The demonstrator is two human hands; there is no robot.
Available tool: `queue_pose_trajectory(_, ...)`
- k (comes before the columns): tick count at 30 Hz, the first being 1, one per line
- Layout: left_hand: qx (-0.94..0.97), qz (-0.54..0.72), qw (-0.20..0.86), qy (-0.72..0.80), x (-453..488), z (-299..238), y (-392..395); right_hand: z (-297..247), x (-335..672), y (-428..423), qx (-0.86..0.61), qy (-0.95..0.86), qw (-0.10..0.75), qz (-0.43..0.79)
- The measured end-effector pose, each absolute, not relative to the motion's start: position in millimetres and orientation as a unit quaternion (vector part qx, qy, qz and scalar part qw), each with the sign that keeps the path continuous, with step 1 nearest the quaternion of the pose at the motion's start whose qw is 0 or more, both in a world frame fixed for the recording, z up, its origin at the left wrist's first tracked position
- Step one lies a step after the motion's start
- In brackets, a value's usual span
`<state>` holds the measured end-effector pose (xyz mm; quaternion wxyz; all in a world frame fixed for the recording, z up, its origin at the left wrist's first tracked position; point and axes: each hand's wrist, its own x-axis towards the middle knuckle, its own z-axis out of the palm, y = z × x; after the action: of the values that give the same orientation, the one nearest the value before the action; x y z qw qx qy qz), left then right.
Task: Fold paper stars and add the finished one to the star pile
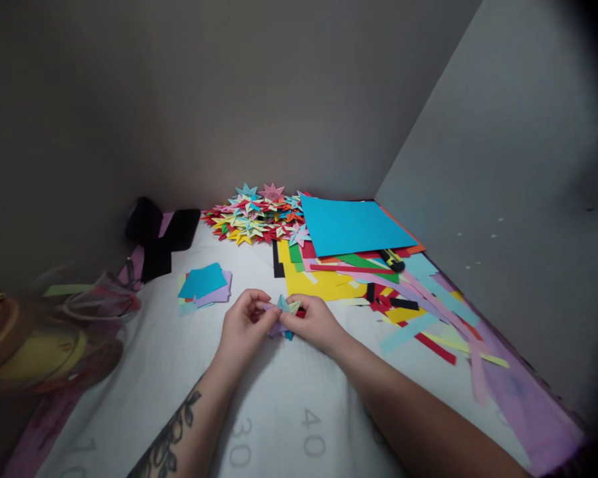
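Observation:
My left hand (244, 322) and my right hand (315, 323) meet above the white mat (274, 398), both pinching one small folded paper star (282, 304). Light blue, pale green, lilac, red and deeper blue points of it stick out between my fingers. Its underside and much of its middle are hidden by the fingers. To the left of my left hand lies a small stack of paper squares (204, 282), blue on top with lilac beneath. Behind both hands, a heap of finished-looking multicoloured paper stars (249, 222) rests against the wall.
A large blue sheet (353, 226) covers other coloured sheets at the back right. A utility knife (393, 261) lies at its edge, above scattered paper strips (436, 346). At left are a clear container (54, 352), blurred glasses (129, 279) and a black case (182, 229).

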<state>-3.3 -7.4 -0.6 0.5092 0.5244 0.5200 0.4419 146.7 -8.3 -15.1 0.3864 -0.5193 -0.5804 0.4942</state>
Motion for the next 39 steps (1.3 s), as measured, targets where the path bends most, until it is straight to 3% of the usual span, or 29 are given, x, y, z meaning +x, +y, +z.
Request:
queue_pose_trajectory(8,0.541,0.436,0.473,0.541,-4.8,-3.9,-8.3,-20.0,146.7,-7.9,-0.511,-0.567,0.392,0.514)
queue_pose_trajectory(15,0.539,0.433,0.524,0.498,-2.9,-7.0,-6.8,-17.3,145.9,-8.5,-0.497,-0.593,0.379,0.508)
queue_pose_trajectory(33,0.506,0.46,0.487,0.544,1.0,-1.4,-8.8,-13.7,146.3,-10.8,-0.5,-0.612,0.343,0.507)
queue_pose_trajectory(39,0.495,0.464,0.521,0.519,-3.9,-3.3,-5.0,-16.2,146.3,-9.1,-0.514,-0.575,0.361,0.524)
